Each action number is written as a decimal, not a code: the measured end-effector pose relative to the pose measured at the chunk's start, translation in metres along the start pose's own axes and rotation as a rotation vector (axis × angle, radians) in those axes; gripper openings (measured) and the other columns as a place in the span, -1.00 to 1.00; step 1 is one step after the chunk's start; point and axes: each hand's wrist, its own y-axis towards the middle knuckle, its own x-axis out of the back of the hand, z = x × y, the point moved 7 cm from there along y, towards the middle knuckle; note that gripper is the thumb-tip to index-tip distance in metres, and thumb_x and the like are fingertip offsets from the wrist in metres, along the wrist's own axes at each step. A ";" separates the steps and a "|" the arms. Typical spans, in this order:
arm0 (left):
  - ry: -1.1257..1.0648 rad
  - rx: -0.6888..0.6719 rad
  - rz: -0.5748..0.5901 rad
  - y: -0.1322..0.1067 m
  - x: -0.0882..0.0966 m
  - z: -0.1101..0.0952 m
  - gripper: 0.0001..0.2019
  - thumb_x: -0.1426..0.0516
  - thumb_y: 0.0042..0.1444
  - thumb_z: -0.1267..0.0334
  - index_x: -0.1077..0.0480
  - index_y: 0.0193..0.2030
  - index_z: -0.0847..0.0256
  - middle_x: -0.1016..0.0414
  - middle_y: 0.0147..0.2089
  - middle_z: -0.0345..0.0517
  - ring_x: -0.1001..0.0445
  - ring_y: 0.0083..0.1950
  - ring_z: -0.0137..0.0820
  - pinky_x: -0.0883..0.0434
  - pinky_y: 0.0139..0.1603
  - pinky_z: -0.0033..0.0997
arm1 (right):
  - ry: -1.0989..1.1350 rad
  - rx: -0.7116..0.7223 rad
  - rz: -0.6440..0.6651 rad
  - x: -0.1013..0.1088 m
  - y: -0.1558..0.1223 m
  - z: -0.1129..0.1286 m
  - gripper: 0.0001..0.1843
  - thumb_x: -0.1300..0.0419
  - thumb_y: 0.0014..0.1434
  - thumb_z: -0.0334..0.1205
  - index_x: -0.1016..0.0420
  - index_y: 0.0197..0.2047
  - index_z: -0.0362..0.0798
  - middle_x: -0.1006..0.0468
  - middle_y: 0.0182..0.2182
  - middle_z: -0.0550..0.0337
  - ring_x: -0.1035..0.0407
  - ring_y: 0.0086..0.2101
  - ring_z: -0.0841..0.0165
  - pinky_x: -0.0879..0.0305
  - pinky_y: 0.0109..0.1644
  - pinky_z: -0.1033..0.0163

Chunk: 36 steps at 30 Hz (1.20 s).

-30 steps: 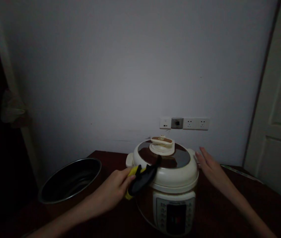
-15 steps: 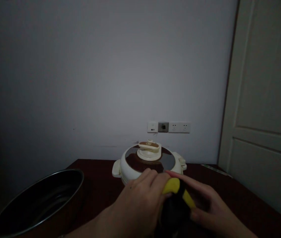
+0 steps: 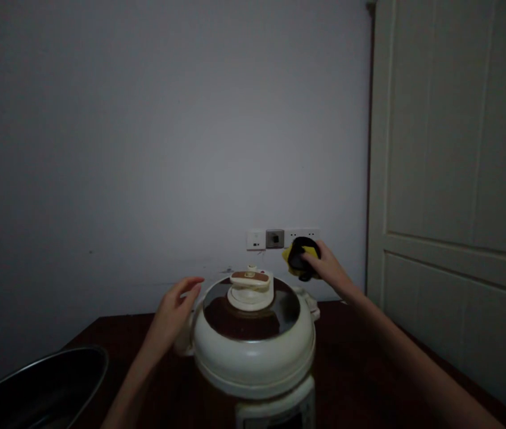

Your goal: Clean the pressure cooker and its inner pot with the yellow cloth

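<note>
A white electric pressure cooker point(image 3: 253, 357) stands in the middle, its brown and silver lid closed and a white and brown handle point(image 3: 250, 286) on top. My left hand point(image 3: 175, 313) is beside the cooker's left side handle, fingers apart and holding nothing. Whether it touches the cooker I cannot tell. Past the lid's right edge, raised in front of the wall, my right hand point(image 3: 327, 268) grips a small yellow and black thing point(image 3: 301, 259). It has a rounded black rim and yellow edges; its exact kind is unclear in the dim light.
A large dark pot point(image 3: 38, 393) with a shiny rim sits at the lower left, partly out of view. The dark red table point(image 3: 351, 357) meets a pale wall with sockets point(image 3: 275, 239) behind the cooker. A panelled door point(image 3: 440, 196) rises on the right.
My hands, together on the yellow and black thing before, have parted. The left went to the cooker's left side; the right carried the thing up and away. The cooker now appears nearer.
</note>
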 end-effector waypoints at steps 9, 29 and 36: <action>-0.053 0.145 0.011 0.010 -0.030 0.069 -0.53 0.02 0.05 -0.03 -0.42 -0.04 0.25 -0.48 0.07 0.11 -0.41 0.13 -0.17 -0.27 0.19 -0.16 | -0.044 -0.078 0.573 -0.160 0.054 -0.037 -0.76 -0.15 0.22 -0.12 -0.45 -0.25 -0.16 -0.52 -0.33 0.19 -0.42 -0.35 0.41 -0.38 -0.21 0.18; -0.134 0.166 0.075 0.009 -0.037 0.071 -0.52 -0.04 -0.02 -0.04 -0.46 -0.11 0.28 -0.54 -0.05 0.10 -0.47 -0.01 -0.12 -0.31 0.09 -0.12 | -0.084 0.399 0.603 -0.077 -0.054 0.046 -0.57 -0.03 0.27 -0.08 -0.35 0.18 0.07 -0.41 0.13 0.12 -0.33 0.07 0.21 -0.20 0.19 0.00; -0.113 0.164 0.079 0.008 -0.036 0.068 -0.53 -0.02 -0.01 -0.04 -0.46 -0.12 0.28 -0.53 -0.03 0.11 -0.45 0.03 -0.12 -0.27 0.13 -0.12 | -0.189 0.403 0.558 -0.064 -0.083 0.063 -0.67 -0.07 0.23 -0.21 -0.46 0.03 -0.09 -0.57 -0.15 0.06 -0.44 -0.21 0.30 -0.36 -0.09 0.19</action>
